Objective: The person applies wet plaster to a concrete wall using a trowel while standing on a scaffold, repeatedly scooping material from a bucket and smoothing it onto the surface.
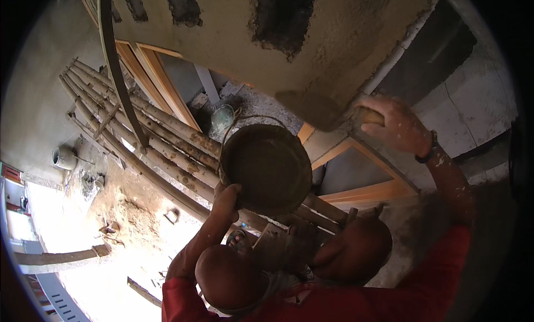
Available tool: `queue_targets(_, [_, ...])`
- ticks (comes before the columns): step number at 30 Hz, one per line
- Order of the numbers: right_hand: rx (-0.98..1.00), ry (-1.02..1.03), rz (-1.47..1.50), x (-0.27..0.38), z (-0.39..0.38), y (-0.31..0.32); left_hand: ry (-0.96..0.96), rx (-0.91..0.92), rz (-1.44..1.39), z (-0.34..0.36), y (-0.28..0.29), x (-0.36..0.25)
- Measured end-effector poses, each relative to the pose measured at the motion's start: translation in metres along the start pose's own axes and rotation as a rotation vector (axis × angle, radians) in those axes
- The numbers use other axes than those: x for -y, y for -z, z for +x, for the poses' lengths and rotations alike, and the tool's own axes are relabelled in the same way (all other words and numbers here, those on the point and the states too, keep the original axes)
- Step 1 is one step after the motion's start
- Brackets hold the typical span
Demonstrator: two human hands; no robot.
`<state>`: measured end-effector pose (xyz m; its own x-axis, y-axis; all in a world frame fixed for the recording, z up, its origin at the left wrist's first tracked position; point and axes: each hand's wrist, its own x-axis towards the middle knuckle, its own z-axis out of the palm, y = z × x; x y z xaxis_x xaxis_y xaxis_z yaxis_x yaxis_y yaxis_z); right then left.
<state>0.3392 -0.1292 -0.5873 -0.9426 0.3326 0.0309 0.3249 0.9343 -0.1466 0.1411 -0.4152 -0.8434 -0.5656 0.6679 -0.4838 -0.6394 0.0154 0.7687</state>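
Observation:
My left hand (225,202) grips the side of a round, mud-coloured bucket (266,169) with a wire handle; its inside is dark and coated, and I cannot tell how full it is. My right hand (392,127) is closed on the wooden handle of a trowel (308,109), whose motion-blurred blade is above and right of the bucket, over the rough plastered wall surface (339,32). My bent knees show at the bottom, with a sandalled foot below the bucket.
A scaffold of wooden poles (139,121) runs beneath me. Orange wooden frames (367,188) flank the bucket. A green bucket (222,117) stands beyond the poles, and a pale container (65,158) is at left, above bright, littered ground (133,222). A dark curved post (117,71) crosses the upper left.

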Motion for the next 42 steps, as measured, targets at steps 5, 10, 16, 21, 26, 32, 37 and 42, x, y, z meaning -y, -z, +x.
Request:
queue_targets(5, [-0.135, 0.280, -0.581, -0.007, -0.012, -0.089, -0.007, 0.077, 0.013, 0.005, -0.032, -0.027])
queue_targets(10, [0.333, 0.081, -0.080, 0.013, -0.002, -0.125, -0.030, 0.019, 0.071, 0.012, -0.044, -0.042])
queue_targets(16, [0.016, 0.032, 0.170, -0.010, -0.027, -0.126, -0.013, 0.056, 0.094, 0.010, -0.051, -0.060])
queue_targets(21, [0.023, 0.022, 0.146, -0.013, -0.020, -0.103, -0.020, 0.079, 0.051, 0.009, -0.061, -0.063])
queue_targets(26, [-0.022, 0.023, 0.194, 0.009, -0.011, -0.025, -0.004, 0.076, 0.058, 0.004, -0.061, -0.076])
queue_targets(32, [0.121, 0.186, 0.353, 0.038, 0.000, 0.121, 0.007, 0.069, -0.082, -0.031, -0.072, -0.109])
queue_targets(37, [0.060, -0.203, 0.332, -0.001, 0.014, 0.170, 0.068, -0.027, 0.039, -0.065, -0.079, -0.148])
queue_targets(42, [-0.623, -0.439, -0.064, -0.037, 0.001, 0.289, 0.031, 0.023, -0.027, -0.099, -0.095, -0.179])
